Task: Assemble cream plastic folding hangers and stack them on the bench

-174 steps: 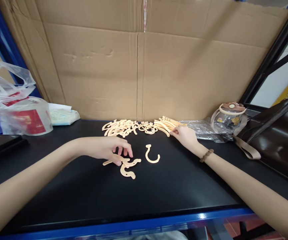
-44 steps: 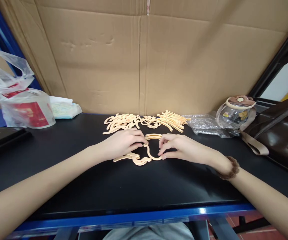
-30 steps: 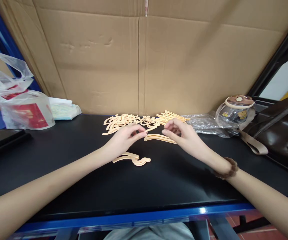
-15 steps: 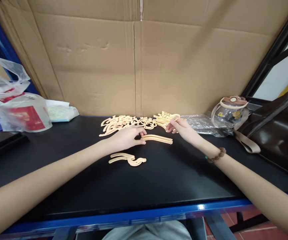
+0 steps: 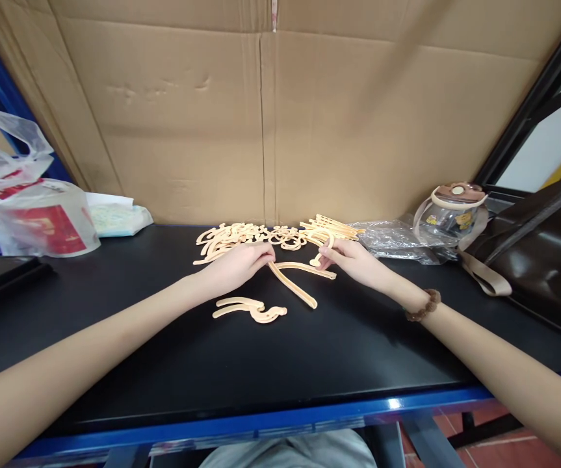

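My left hand (image 5: 255, 257) pinches one end of a long, slightly curved beige strip (image 5: 294, 286), which slants down toward the front right. Behind it, a second curved strip (image 5: 312, 269) lies on the black tabletop. In my right hand (image 5: 341, 253), closed fingers hold a beige hook-shaped piece (image 5: 330, 242) with a wider foot, raised above the table. Nearer to me rests a joined beige piece (image 5: 260, 314), with two curved arms on the left and an S-shaped part on the right.
Loose beige parts (image 5: 234, 237) lie heaped at the back, beside a stack of strips (image 5: 331, 227). Clear plastic wrap (image 5: 392, 240), a lidded bottle (image 5: 450, 214) and a dark bag (image 5: 538, 253) stand right. A bagged tub (image 5: 51, 221), tissue pack (image 5: 117, 218) and dark device (image 5: 4, 279) occupy the left.
My left hand has closed on one of two strips lying together and swung its free end toward me. The right hand has drawn a hook-shaped piece away from the back parts.
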Motion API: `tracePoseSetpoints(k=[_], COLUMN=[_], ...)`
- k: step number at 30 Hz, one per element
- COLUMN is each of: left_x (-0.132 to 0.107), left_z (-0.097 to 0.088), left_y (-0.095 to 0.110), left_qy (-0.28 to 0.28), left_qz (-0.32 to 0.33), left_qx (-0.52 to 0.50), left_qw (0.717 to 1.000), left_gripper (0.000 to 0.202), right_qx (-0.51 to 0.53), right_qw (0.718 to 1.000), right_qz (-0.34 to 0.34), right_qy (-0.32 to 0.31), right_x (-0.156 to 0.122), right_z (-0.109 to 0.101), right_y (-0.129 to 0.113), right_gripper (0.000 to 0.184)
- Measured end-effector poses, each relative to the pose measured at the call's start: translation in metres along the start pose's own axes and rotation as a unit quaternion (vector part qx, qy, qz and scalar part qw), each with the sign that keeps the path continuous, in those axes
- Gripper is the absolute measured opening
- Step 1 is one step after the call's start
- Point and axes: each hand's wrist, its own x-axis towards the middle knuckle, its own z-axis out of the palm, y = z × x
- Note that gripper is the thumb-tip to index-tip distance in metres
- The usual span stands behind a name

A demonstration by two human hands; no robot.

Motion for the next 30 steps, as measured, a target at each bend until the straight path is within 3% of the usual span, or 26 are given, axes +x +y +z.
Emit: tracePoseSetpoints(k=[3, 5, 8, 14, 16, 18, 21, 25, 30], left_x=[0.002, 0.003, 0.002, 0.005, 0.006, 0.005, 0.002, -0.002, -0.003], left_z=[-0.001, -0.002, -0.005, -0.017, -0.026, -0.034, -0.040, -0.033, -0.024], left_y=[0.003, 0.006, 0.008, 0.010, 0.012, 0.015, 0.020, 0.022, 0.023], left_qy=[0.013, 0.030, 0.060, 0.131, 0.158, 0.165, 0.125, 0.043, 0.027], left_qz=[-0.087, -0.132, -0.142, -0.195, -0.221, -0.227, -0.215, -0.211, -0.177], left_qx=[-0.152, -0.278, -0.417, -0.575, -0.592, -0.578, -0.521, -0.451, -0.309], left_qw=[0.984, 0.951, 0.896, 0.784, 0.759, 0.766, 0.816, 0.866, 0.934], left_gripper=[0.024, 0.022, 0.019, 0.015, 0.014, 0.015, 0.015, 0.017, 0.034], right_qx=[-0.018, -0.018, -0.015, 0.053, 0.097, 0.145, 0.194, 0.210, 0.215], right_qw=[1.000, 1.000, 1.000, 0.998, 0.994, 0.988, 0.980, 0.976, 0.975], right_qz=[-0.011, -0.013, -0.010, -0.019, -0.005, 0.007, 0.028, 0.056, 0.056], right_qy=[-0.006, -0.006, 0.000, 0.034, 0.042, 0.047, 0.038, 0.023, 0.004], right_x=[-0.001, -0.002, -0.003, -0.002, -0.002, -0.002, -0.002, -0.003, -0.004], right_z=[-0.001, -0.001, -0.001, 0.003, 0.004, 0.005, 0.005, 0.006, 0.008], right_y=[-0.004, -0.006, -0.008, -0.007, -0.009, -0.011, -0.016, -0.018, -0.016], right_gripper=[0.038, 0.037, 0.035, 0.033, 0.031, 0.029, 0.028, 0.028, 0.028])
